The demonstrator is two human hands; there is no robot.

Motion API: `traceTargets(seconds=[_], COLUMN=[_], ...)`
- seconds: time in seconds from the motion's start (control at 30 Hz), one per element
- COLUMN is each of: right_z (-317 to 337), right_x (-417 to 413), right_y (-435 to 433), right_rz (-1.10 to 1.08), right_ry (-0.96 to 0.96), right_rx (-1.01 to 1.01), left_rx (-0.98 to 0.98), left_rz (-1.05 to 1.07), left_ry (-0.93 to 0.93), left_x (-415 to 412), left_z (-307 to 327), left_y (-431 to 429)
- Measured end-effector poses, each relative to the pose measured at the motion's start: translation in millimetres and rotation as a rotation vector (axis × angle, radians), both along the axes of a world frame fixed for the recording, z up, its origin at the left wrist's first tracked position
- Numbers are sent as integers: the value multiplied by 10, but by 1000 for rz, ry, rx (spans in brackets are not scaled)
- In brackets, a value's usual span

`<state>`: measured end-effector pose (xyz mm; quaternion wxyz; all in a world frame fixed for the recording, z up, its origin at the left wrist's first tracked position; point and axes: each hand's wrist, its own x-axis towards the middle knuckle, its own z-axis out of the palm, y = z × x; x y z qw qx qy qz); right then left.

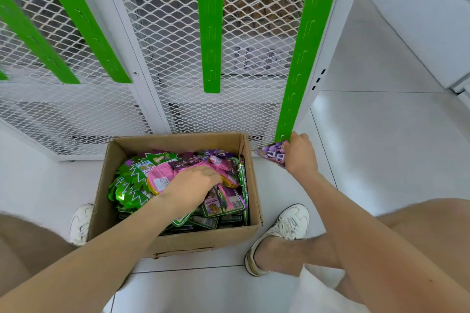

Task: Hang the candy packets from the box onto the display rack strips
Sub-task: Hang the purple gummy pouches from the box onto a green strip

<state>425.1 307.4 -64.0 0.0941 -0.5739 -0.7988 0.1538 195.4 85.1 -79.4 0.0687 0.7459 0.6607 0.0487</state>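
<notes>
While the person crouches over a cardboard box [193, 242] on the white tile floor [381, 134], the left hand [193, 183] is down inside it, lying on the heap of candy packets [142, 173]. Its fingers bend down into the pile with the tips hidden, so it cannot be told whether it grips one. The packets are green with jagged starburst edges, plus pink and purple ones. A pink packet [160, 178] just beside the left hand shows a white back label with a barcode. A yellow logo sits on one green packet near the box's back wall. All print is too blurred to read and no brand is legible. The right hand [301, 155] is outside the box, to its right, fingers curled round a purple packet [270, 154] held at the bottom end of the rightmost green strip [302, 58]. The packet's top edge touches or overlaps the strip tip, and which is unclear. Big pale letters on the purple packet are partly covered and unreadable. A middle green strip [209, 33] and two more green strips [84, 20] on the left hang on the white mesh rack [165, 46], all bare with slotted hooks. White sneakers flank the box, the left shoe [81, 221] touching its side and the right shoe [282, 231] near its front corner.
</notes>
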Motion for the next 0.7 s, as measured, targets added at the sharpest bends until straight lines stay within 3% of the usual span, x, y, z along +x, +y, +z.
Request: traceTargets(seconds=[0.23, 0.37, 0.43, 0.53, 0.7], right_z=[-91, -130, -139, -163, -125], right_x=[-75, -162, -234, -340, -477], right_y=[-11, -264, -401, -633, -869], right_rz=[-75, -283, -390, -254, -22], right_ry=[120, 77, 55, 76, 43], right_rx=[-112, -215, -364, -568, -430], left_rx=[10, 10, 9, -5, -39], left_rz=[34, 81, 103, 142, 219], left_ry=[-42, -101, -119, -116, -174], left_x=[12, 29, 35, 4, -67], left_z=[-21, 110, 160, 173, 300], left_y=[-24, -1, 4, -30, -62])
